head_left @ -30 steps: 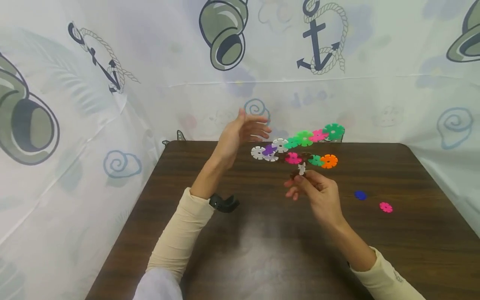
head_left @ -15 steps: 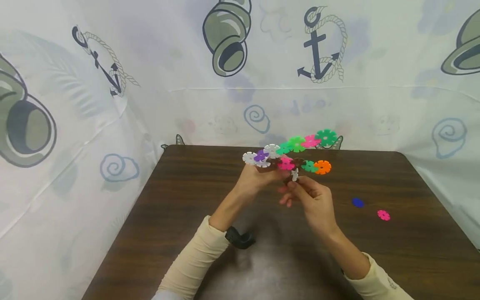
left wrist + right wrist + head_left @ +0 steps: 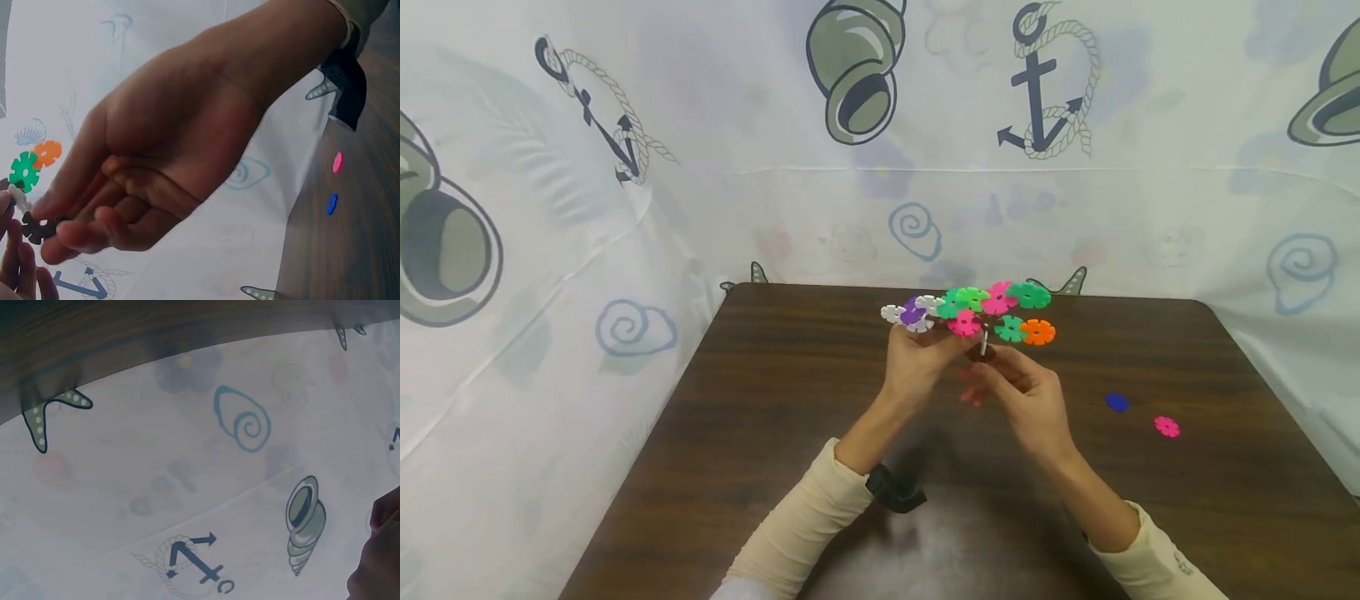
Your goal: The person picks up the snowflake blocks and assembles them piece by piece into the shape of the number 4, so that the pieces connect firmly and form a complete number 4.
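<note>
A structure of interlocking flower-shaped plastic discs (image 3: 966, 322) is held above the table, with white, purple, green, pink and orange pieces. My left hand (image 3: 912, 365) reaches in under its left side. In the left wrist view the left hand (image 3: 169, 134) pinches a dark brown disc (image 3: 35, 230) of the structure between thumb and fingers. My right hand (image 3: 1033, 408) grips the structure's lower end near a white disc (image 3: 19, 197), thumb and fingertips together. Only part of the right hand (image 3: 380, 559) shows at the right wrist view's edge.
A blue disc (image 3: 1117, 402) and a pink disc (image 3: 1167, 427) lie loose on the dark wooden table (image 3: 760, 400), right of the hands. A white printed curtain (image 3: 970, 200) hangs behind and at the left. A black strap (image 3: 895, 490) sits at the left wrist.
My left hand has come down from above left to the structure and taken hold near its bottom. The structure has tilted, its upper row of discs now lower. The right hand keeps its grip.
</note>
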Tool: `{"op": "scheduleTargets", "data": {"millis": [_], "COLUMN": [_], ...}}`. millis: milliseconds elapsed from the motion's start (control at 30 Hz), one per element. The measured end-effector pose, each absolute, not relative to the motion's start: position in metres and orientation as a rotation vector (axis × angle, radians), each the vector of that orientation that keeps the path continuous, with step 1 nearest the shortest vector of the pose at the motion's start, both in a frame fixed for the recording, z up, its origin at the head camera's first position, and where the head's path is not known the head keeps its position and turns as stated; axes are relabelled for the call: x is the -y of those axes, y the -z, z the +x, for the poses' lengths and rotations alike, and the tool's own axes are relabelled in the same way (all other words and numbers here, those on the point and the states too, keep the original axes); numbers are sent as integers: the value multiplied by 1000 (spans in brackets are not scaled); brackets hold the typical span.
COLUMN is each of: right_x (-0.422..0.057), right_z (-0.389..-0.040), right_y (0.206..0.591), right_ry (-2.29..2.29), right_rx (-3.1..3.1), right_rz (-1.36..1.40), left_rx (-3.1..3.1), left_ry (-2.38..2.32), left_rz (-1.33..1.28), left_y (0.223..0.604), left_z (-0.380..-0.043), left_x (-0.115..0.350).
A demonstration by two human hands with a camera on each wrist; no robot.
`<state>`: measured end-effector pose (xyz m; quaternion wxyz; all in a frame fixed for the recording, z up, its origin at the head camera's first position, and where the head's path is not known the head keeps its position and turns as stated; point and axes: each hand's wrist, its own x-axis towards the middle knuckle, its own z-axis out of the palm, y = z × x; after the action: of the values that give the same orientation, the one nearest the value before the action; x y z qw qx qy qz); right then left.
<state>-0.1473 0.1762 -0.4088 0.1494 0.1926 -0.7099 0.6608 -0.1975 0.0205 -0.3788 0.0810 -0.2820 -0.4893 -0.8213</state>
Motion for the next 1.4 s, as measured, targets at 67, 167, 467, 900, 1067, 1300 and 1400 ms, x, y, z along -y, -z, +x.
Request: {"op": "scheduleTargets", "data": {"millis": [67, 167, 467, 900, 1067, 1300, 1400], "right_x": [-180, -197, -327, -491, -500, -463, -446], "right_z": [-146, -146, -159, -179, -178, -186, -189], "right_y": [410, 411, 408, 483, 509, 512, 510], "right_ry": [-1873, -1768, -1112, -794, -842, -984, -997], "right_rx": [2098, 2171, 2480, 2864, 2933, 2923, 2980], "right_rz": [535, 503, 3, -82, -18, 138, 155], "left_rx": [1454, 1455, 1418, 1377, 1379, 1403, 1411], "left_ry": [2450, 2452, 2461, 2468, 2491, 2481, 2490], "left_rz": [-798, -737, -635, -636, -661, -631, -630], "left_y": [379, 378, 372, 369, 371, 371, 373], "left_z": [-196, -196, -203, -207, -207, -209, -210], "left_x": [-20, -19, -12, -10, -12, -10, -10]}}
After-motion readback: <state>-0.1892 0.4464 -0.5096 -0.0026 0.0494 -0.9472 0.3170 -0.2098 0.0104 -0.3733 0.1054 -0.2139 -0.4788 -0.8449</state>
